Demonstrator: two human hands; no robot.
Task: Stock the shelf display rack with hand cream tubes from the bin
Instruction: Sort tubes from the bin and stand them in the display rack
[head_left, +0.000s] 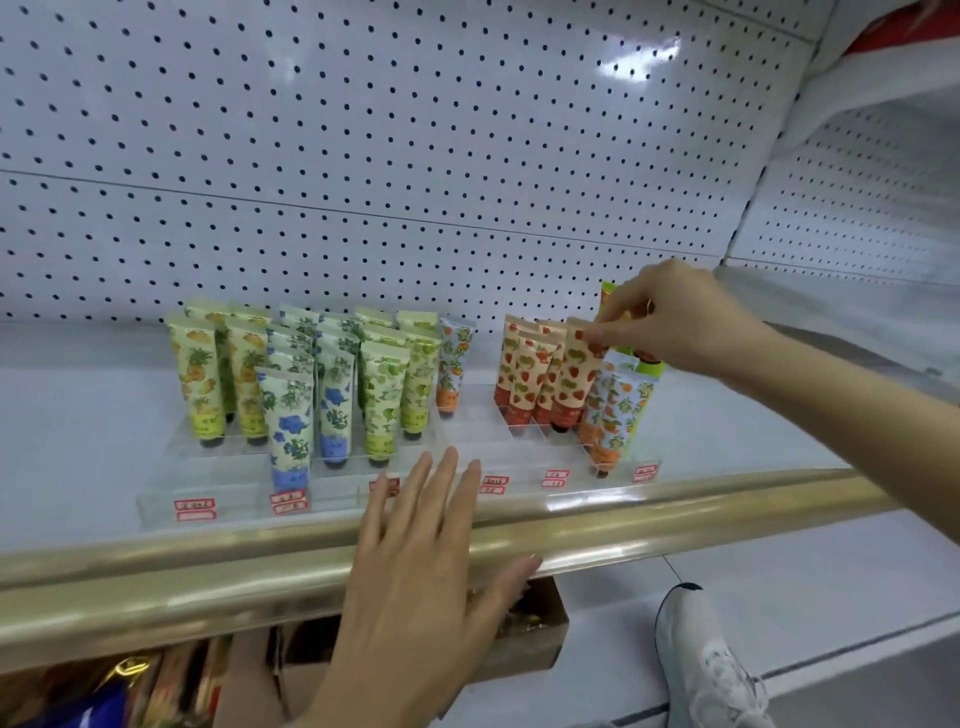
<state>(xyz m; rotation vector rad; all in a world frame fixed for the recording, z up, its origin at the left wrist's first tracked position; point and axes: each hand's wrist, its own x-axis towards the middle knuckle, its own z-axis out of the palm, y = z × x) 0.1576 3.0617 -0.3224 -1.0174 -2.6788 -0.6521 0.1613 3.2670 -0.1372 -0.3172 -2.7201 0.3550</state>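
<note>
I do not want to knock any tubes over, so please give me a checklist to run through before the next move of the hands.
1. Grip of right hand on strawberry tube: fingertips pinch its top edge, ok.
2. That tube seated in the clear rack: cannot tell.
3. Is left hand free: open, holding nothing, ok.
4. Are orange-print tubes at the rack's right end upright: they lean, not ok.
5. Stock left in the bin: mostly hidden, cannot tell.
</note>
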